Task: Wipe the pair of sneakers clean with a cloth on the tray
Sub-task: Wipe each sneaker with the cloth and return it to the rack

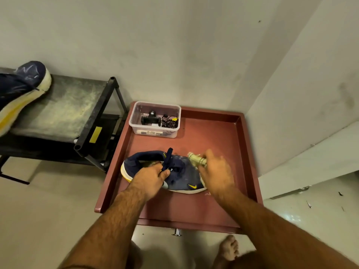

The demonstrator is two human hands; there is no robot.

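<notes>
Pale walls met in a corner behind your work, and the red tray (223,136) sat pushed close into that corner, its raised rim running along all four sides. To the left of it stood a black metal rack (93,121) with a dusty shelf, its corner post just beside the tray's left rim. On that shelf lay the second sneaker (21,90), tilted on its side, well apart from the tray.

Most of the tray floor was bare on the right and along the near edge. A clear plastic box (155,119) holding small dark gadgets and a cable occupied the far left corner, touching the back rim.

The navy sneaker (184,175) lay in the middle of the tray, heel toward the left rim, its sole near you. Your left hand (149,177) had its grip closed on the tongue by the shoe's opening. Your right hand (215,171) had its grip closed around a pale, bunched cloth (196,159), pressed on the toe end.

Below the near rim, bare toes (230,247) showed on the floor.
</notes>
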